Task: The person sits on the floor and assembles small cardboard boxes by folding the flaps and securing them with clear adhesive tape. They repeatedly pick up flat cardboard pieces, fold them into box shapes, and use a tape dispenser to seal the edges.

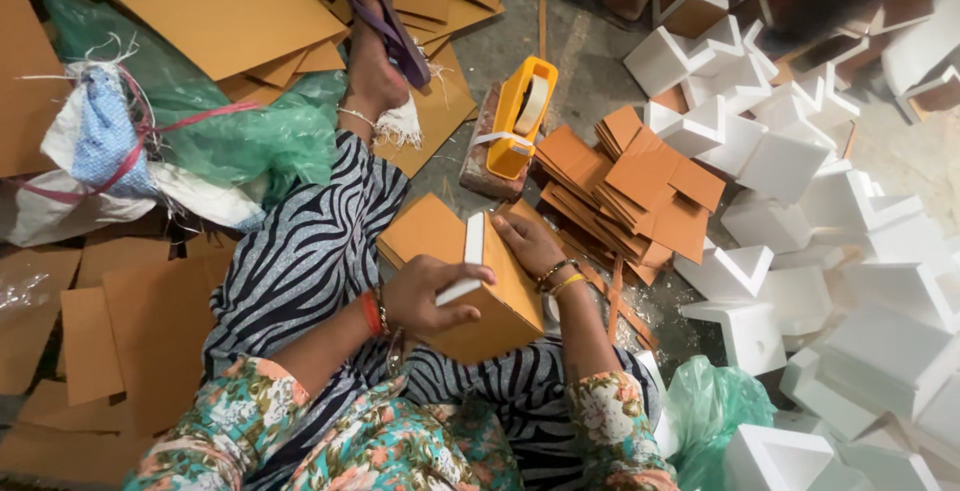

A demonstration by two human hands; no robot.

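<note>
Both hands are on the cardboard box [480, 286] in the lap: left hand [432, 296] curled tight around its near edge, right hand [527, 241] pressing flat on top. Brown box, white strip along its edge, tape dispenser [520, 116] just beyond.

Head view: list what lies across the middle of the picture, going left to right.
White woven sack → green plastic bag → left hand → brown cardboard box → right hand → stack of brown card pieces → pile of white boxes.

Grey concrete floor [585, 46], brown card sheets [250, 11] piled on it, smaller card pieces [640, 186] stacked, white boxes [800, 201] heaped, yellow tape dispenser [520, 116] on a brick [480, 166], green plastic bags [240, 131]
</note>
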